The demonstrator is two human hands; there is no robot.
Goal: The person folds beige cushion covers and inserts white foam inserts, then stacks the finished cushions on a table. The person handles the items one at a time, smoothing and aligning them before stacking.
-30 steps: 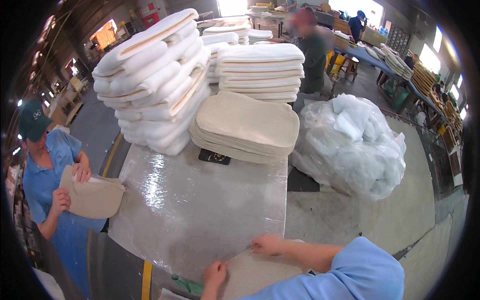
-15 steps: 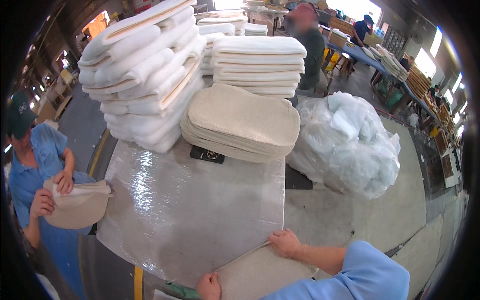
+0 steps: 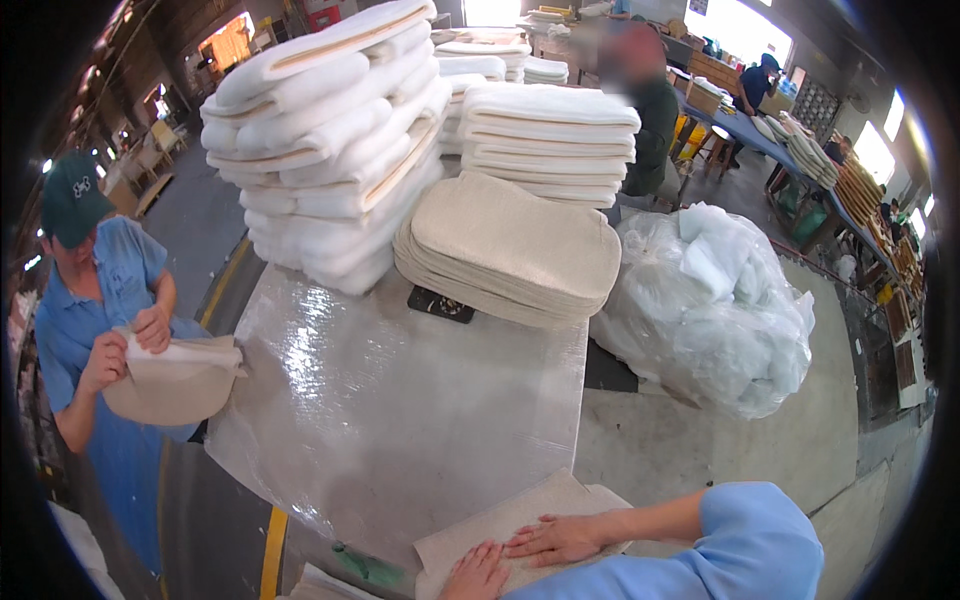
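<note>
A beige fabric piece (image 3: 530, 502) lies at the near edge of the plastic-covered table (image 3: 420, 400), with a paler layer (image 3: 607, 494) showing at its right side. On it my left hand (image 3: 476, 574) rests with fingers stretched out; its lower part is cut off by the frame edge. My right hand (image 3: 556, 538) lies flat just to the right, fingers extended and nearly touching the left. Neither hand grips anything. Farther back on the table stands a stack of beige rounded fabric covers (image 3: 510, 245).
Tall piles of folded white padding (image 3: 330, 150) and a lower stack (image 3: 548, 140) stand behind. A plastic bag of white stuffing (image 3: 715, 310) sits at the right. At the left, a co-worker (image 3: 115, 300) holds a beige cover (image 3: 170, 388). A green scrap (image 3: 368, 566) lies near the front edge.
Both my hands have let go of the fabric's edges and now lie flat on it, closer together. The fabric has been laid down. The view has shifted slightly.
</note>
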